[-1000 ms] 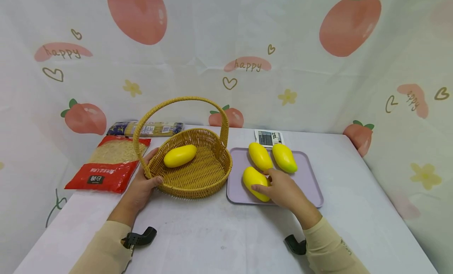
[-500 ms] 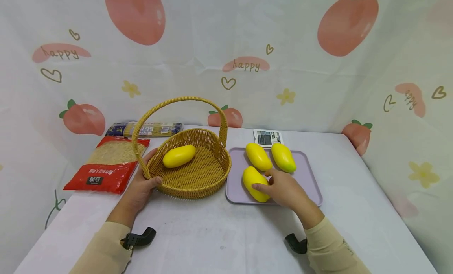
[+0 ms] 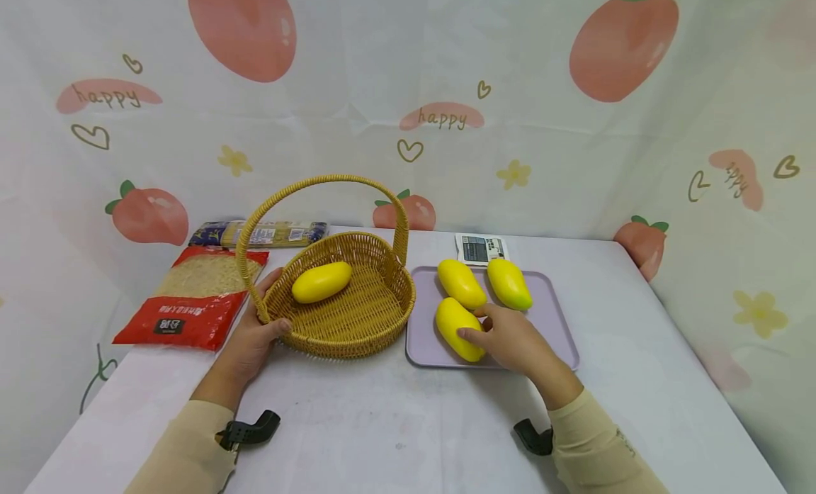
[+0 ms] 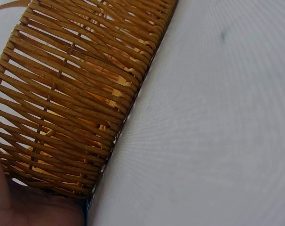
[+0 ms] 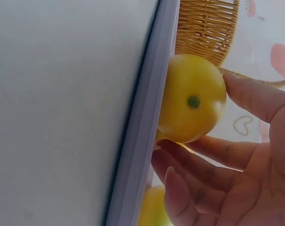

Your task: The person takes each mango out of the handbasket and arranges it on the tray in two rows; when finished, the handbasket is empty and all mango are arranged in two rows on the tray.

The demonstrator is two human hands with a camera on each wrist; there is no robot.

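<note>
With my left hand [image 3: 251, 338] I hold the left side of a woven wicker basket [image 3: 347, 331], thumb at its front rim and fingers partly hidden behind it. One yellow mango [image 3: 321, 282] lies inside the basket. My right hand [image 3: 513, 338] grips the front mango [image 3: 455, 331] on a lilac tray [image 3: 557, 331], thumb on one side and fingers on the other. In the right wrist view that mango's green stem spot [image 5: 193, 101] faces the camera. Behind it on the tray lie a left mango [image 3: 462, 284] and a greener-tipped right mango [image 3: 509, 284].
Left of the basket lies a red bag of dry food [image 3: 191, 295]. A long pack of noodles [image 3: 268, 234] lies behind it. A small printed packet [image 3: 481, 249] sits behind the tray. The basket's tall handle [image 3: 331, 178] arches above it, before a printed cloth backdrop [image 3: 446, 47].
The left rear mango has shifted slightly left on the tray. The front mango has moved only a little under my right hand. My left hand stays on the basket.
</note>
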